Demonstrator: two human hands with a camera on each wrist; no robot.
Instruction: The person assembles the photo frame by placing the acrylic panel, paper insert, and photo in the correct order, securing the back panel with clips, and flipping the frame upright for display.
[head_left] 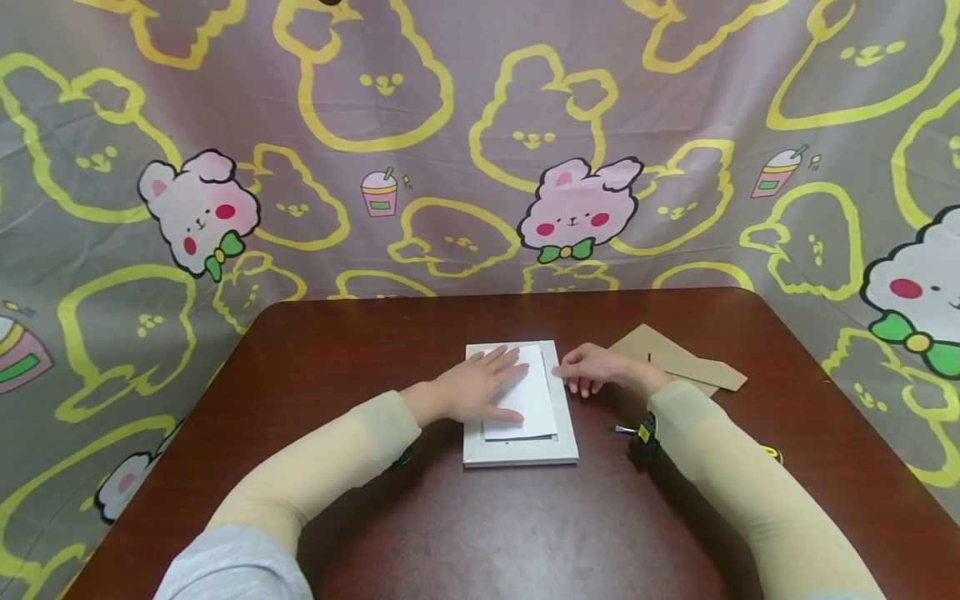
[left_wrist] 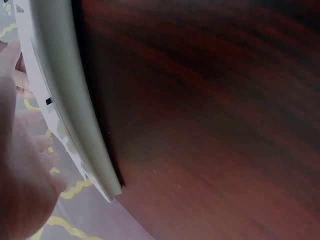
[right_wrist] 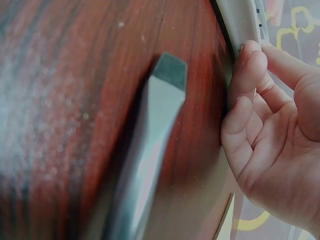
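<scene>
A white picture frame [head_left: 521, 454] lies flat on the table, with a white sheet of paper [head_left: 538, 400] over its middle. My left hand [head_left: 482, 390] rests on the sheet with its fingers spread, reaching in from the left. At the frame's right edge, my right hand [head_left: 591, 367] pinches the rim between thumb and forefinger, its other fingers curled. The right wrist view shows those fingers [right_wrist: 248, 70] against the side of the frame [right_wrist: 242, 25]. In the left wrist view, the frame's pale side [left_wrist: 70, 90] stands beside the blurred left hand [left_wrist: 25, 175].
Behind the right forearm lies a brown backing board [head_left: 645, 340] with a stand flap. A flat-bladed metal screwdriver [right_wrist: 147, 130] lies on the dark wooden table [head_left: 360, 333] near the right wrist. A small yellow and black object [head_left: 772, 454] is partly hidden by the right sleeve. Patterned cloth hangs around the table.
</scene>
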